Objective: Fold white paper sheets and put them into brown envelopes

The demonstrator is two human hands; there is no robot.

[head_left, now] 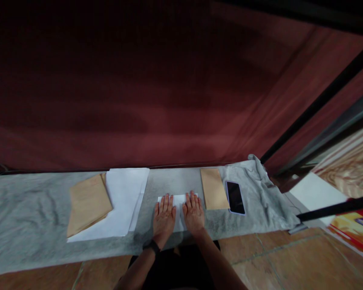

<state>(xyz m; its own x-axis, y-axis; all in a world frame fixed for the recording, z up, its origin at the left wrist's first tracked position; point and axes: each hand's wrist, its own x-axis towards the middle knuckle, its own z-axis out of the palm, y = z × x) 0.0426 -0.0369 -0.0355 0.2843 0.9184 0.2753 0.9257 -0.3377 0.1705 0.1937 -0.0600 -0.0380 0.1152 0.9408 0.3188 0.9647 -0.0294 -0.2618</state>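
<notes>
A small piece of white paper (178, 219), perhaps folded, lies on the grey cloth in front of me. My left hand (164, 217) rests flat on its left part, fingers stretched forward. On the right part lies my right hand (194, 213), also flat with its fingers extended. Between the two hands a strip of the paper shows; the rest is covered by them. Just right of my right hand is a brown envelope (214, 189). To the left lies a stack of white paper sheets (125, 201), with several brown envelopes (89, 201) overlapping its left side.
A grey cloth (27, 217) covers the long narrow surface, bunched at its right end. Beside the right envelope lies a phone (235, 197) with a dark screen. A dark red panel (169, 121) rises behind. Black bars (320, 96) and a red-yellow package (355, 229) are at the right.
</notes>
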